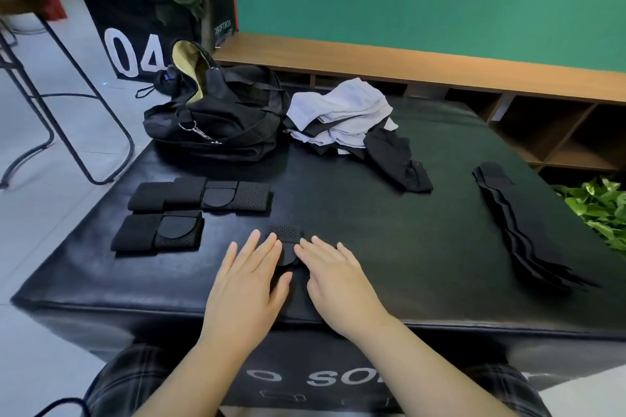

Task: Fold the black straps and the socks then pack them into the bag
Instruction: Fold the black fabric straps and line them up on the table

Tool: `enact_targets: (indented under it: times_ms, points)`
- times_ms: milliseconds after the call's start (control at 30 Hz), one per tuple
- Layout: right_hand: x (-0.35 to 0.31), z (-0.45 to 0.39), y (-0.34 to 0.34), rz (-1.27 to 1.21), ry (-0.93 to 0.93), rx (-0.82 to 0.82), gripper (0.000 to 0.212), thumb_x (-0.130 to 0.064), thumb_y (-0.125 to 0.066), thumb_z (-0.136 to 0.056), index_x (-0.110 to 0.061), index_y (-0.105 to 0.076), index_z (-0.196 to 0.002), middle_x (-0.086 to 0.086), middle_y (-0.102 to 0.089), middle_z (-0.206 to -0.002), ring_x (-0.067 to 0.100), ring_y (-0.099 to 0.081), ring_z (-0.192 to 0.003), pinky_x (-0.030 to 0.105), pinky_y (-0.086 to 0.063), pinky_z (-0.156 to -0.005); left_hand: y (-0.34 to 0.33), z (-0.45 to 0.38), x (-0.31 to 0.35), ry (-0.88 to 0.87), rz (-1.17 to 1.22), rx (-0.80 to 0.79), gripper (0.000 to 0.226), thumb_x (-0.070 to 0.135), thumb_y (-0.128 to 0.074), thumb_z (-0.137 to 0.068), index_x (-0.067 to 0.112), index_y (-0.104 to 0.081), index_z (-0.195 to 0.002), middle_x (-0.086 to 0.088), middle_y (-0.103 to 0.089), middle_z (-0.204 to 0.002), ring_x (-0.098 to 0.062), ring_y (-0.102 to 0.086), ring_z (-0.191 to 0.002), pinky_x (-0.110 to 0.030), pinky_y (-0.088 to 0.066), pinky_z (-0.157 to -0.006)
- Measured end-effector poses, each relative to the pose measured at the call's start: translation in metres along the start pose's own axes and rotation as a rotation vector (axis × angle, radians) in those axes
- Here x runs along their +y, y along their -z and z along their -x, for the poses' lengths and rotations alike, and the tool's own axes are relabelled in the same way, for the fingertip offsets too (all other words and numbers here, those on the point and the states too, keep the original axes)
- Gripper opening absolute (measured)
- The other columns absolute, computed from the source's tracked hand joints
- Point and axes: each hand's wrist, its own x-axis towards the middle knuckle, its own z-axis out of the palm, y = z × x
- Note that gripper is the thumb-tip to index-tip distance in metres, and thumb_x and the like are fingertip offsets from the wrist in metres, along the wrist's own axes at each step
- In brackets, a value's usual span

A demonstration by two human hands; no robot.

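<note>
My left hand and my right hand lie flat with straight fingers on a folded black strap near the front edge of the black padded box; the hands cover most of it. Three folded straps lie to the left: two side by side and one in front. A stack of unfolded long black straps lies at the right. A pile of white and black socks sits at the back, with a black sock trailing out. The black bag stands open at the back left.
A wooden shelf unit and a green wall are behind the box. A green plant is at the right edge. Another black box marked 04 and a metal-legged table stand on the floor to the left.
</note>
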Motion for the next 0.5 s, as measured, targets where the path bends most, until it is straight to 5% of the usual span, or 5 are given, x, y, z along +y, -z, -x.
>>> enact_targets:
  times_ms: [167,500]
  points:
    - [-0.02,-0.015,-0.012,-0.111,-0.004,0.065,0.046,-0.008,-0.043,-0.083,-0.015,-0.059,-0.125,-0.001,-0.059,-0.124,0.018,-0.051,-0.12,0.037,-0.032,-0.111,0.005,0.006,-0.021,0.046,0.009,0.032,0.055,0.042,-0.031,-0.091,0.009,-0.06,-0.124,-0.002,-0.057,-0.132,-0.021,-0.041,-0.132,-0.037,-0.017,-0.111]
    - [-0.046,-0.042,-0.015,-0.041,0.084,-0.094,0.052,-0.012,-0.038,-0.096,-0.022,-0.032,-0.146,-0.01,-0.033,-0.152,0.008,-0.016,-0.143,0.03,-0.002,-0.117,0.012,0.008,-0.048,0.137,-0.078,0.072,0.06,0.044,-0.032,-0.09,0.004,-0.056,-0.128,-0.009,-0.052,-0.137,-0.023,-0.024,-0.138,-0.043,-0.014,-0.11]
